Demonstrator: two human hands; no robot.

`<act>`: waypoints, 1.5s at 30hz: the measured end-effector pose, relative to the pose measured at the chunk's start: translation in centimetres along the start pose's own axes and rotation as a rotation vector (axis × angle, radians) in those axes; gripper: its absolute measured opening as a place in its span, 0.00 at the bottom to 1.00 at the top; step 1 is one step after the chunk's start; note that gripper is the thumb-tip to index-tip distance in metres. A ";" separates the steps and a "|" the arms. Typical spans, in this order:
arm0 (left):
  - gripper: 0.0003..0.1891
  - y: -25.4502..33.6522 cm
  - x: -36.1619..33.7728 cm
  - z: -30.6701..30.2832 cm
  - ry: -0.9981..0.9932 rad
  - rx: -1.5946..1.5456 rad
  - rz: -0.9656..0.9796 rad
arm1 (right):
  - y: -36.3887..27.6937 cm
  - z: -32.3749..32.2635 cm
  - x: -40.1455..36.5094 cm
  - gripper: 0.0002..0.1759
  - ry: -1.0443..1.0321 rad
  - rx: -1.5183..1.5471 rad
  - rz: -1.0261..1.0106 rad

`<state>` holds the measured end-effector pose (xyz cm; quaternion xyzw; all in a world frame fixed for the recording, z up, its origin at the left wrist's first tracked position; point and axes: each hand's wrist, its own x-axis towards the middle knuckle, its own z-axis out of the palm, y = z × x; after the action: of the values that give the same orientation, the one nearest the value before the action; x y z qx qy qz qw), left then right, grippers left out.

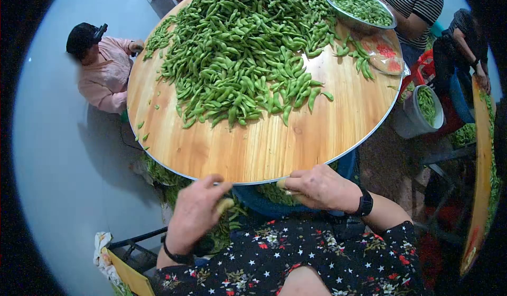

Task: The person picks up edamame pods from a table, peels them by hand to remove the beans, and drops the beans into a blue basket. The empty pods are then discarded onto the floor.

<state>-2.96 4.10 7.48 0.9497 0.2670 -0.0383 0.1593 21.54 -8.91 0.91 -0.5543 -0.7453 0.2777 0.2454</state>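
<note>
Soybean pods (237, 58) lie heaped mid-way across the counter (253, 148), presumably for reach from all sides; my left hand (195, 214) and right hand (322, 187) curl half-closed at its near edge, though I cannot tell what they hold.

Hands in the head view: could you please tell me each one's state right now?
Left hand: half curled, cannot be told.
Right hand: closed, contents cannot be told.

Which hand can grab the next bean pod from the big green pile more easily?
Probably the right hand: it rests at the rim of the round wooden table, nearer the heap of green bean pods. The left hand sits lower, mostly below the edge.
</note>
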 end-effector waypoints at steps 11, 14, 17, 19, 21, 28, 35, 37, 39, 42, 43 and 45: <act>0.08 -9.8 22.4 -3.2 0.638 0.162 0.356 | 3.4 2.4 2.3 0.17 0.639 0.532 0.094; 0.06 -10.6 27.1 -2.9 0.720 0.254 0.422 | 2.9 1.2 2.3 0.16 0.646 0.641 0.171; 0.03 -10.6 28.8 -2.6 0.600 0.565 0.324 | 3.0 0.8 2.1 0.16 0.622 0.692 0.231; 0.04 -9.5 27.9 -2.9 0.639 0.542 0.348 | 2.6 0.5 1.9 0.15 0.605 0.816 0.252; 0.08 -7.9 26.2 -3.2 0.823 0.410 0.482 | 2.8 0.2 1.8 0.14 0.588 0.939 0.270; 0.11 -0.7 16.3 -0.2 0.265 -1.161 0.011 | 1.5 0.4 2.2 0.16 0.424 1.037 0.233; 0.08 3.5 9.3 6.3 0.370 -1.024 0.108 | 1.3 1.2 2.3 0.17 0.450 1.142 0.232; 0.08 3.7 8.6 6.7 0.374 -1.035 0.110 | 0.9 1.0 2.1 0.17 0.420 1.125 0.230; 0.10 3.9 8.3 6.8 0.369 -1.108 0.062 | 0.9 1.2 2.0 0.17 0.419 1.146 0.215; 0.15 3.7 7.9 6.1 0.330 -0.934 0.055 | 0.6 0.9 1.8 0.17 0.402 1.191 0.216; 0.15 3.6 8.0 6.1 0.330 -0.936 0.056 | 0.5 0.8 1.7 0.17 0.384 1.216 0.234; 0.18 3.6 8.1 6.3 0.396 -0.863 0.158 | 0.5 1.0 1.5 0.17 0.375 1.217 0.224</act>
<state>5.88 3.19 1.30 0.8033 0.2108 0.2699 0.4873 20.83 -7.47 -0.07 -0.4295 -0.3366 0.5731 0.6114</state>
